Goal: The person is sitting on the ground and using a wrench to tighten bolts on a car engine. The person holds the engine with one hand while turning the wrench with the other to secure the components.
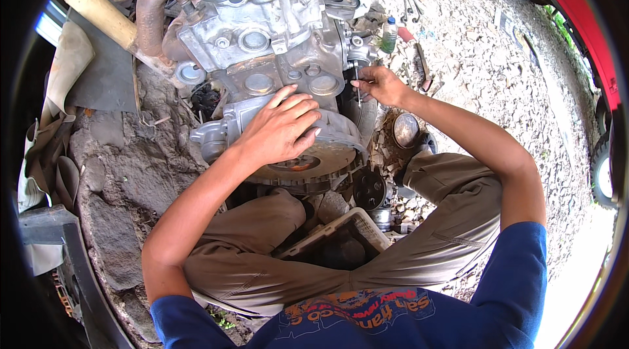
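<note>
Because the plastic crate [382, 238] sits between the person's crossed legs, close against the work, elbow room there looks limited, and small forearm movements should serve better than wide swings. Beyond it, the left hand [282, 128] rests at the edge above the flywheel [331, 156], palm down, its fingers slightly spread and gripping nothing; that flat contact probably suits steadying, and is best left light.

To its right, the right hand [385, 87] pinches a slender metal rod [356, 73] between thumb and fingers. The rod lies along the engine's right flank, running up toward a metal fitting [360, 54]; whether its tip is seated there is too small to tell. Good practice would be to line it up straight with the fitting, turn or push gently, and watch that it doesn't slip.

Farther off, the engine [262, 54] looms over both hands, and a plastic bottle [389, 36] stands on the gravel [472, 74], apart from the reaching knuckles.
</note>
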Available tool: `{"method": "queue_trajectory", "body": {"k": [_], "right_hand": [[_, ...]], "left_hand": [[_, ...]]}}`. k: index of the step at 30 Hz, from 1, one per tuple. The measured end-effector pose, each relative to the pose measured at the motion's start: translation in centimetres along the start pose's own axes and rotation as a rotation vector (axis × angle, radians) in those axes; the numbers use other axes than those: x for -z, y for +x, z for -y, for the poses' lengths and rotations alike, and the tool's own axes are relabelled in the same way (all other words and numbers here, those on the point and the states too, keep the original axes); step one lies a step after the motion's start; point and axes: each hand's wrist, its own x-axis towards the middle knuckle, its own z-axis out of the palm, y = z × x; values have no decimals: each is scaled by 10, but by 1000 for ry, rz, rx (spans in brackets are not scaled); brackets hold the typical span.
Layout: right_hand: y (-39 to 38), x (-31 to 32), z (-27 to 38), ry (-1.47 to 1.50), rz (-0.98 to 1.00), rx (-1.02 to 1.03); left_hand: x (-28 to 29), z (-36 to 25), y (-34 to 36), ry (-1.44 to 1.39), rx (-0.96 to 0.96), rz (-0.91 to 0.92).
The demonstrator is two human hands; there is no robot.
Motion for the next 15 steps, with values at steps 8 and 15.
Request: {"method": "queue_trajectory", "body": {"k": [8, 15], "right_hand": [[-2, 0, 10, -180, -45, 92], [2, -2, -1, -216, -88, 198]], "left_hand": [[0, 0, 0, 4, -10, -9], [-1, 1, -1, 14, -8, -15]]}}
